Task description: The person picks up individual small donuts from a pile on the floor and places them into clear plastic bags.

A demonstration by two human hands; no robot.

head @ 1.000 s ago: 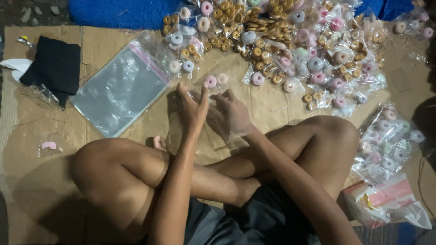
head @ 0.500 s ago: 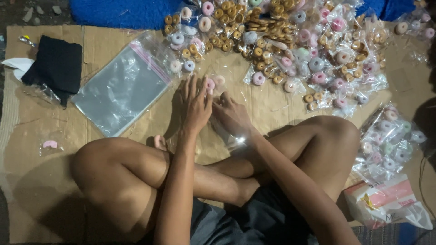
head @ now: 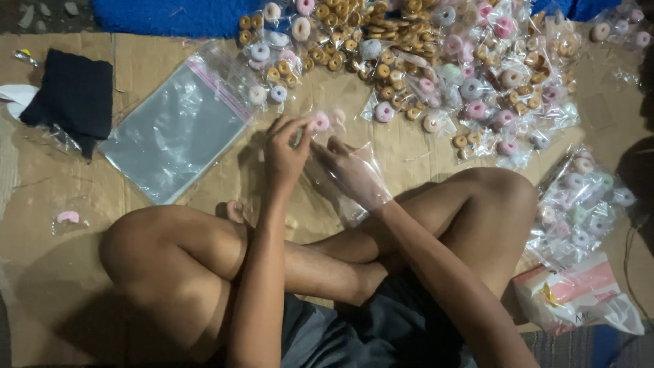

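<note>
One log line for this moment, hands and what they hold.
left hand: pinches pink ring | right hand: inside clear bag | surface: cardboard | pile of rings ahead

i sit on flattened brown cardboard (head: pixel 82 286) spread over the floor, a blue mat (head: pixel 170 15) at its far edge, under dim light.
</note>
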